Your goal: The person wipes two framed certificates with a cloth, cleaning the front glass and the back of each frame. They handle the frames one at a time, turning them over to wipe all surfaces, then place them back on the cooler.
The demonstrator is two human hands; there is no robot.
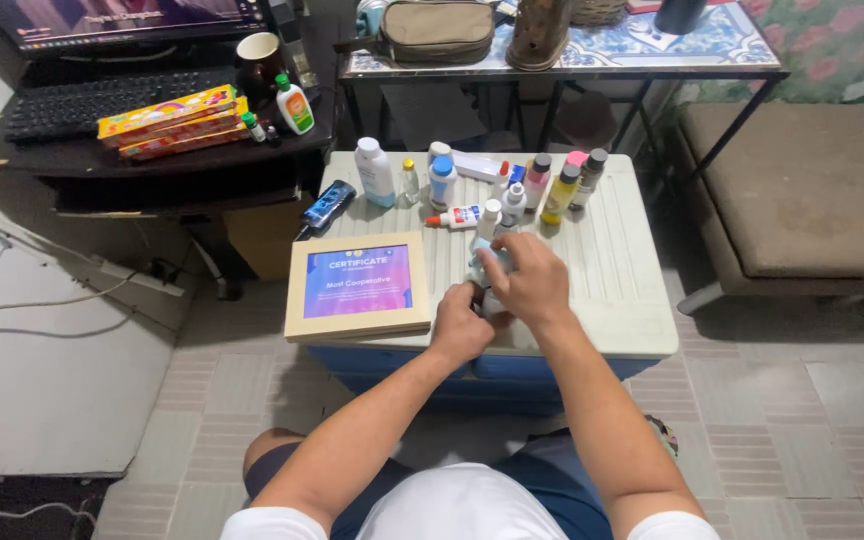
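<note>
A home room, lived-in: tiled floor (pixel 752 420), a cushioned bench (pixel 802 190), a low desk with keyboard (pixel 82 100) and mug (pixel 258 55), and a cooler lid (pixel 612 270) doubling as a table, crowded with bottles (pixel 512 185).

White short-sleeved shirt, dark blue shorts, bare forearms, no rings or watch visible
</note>
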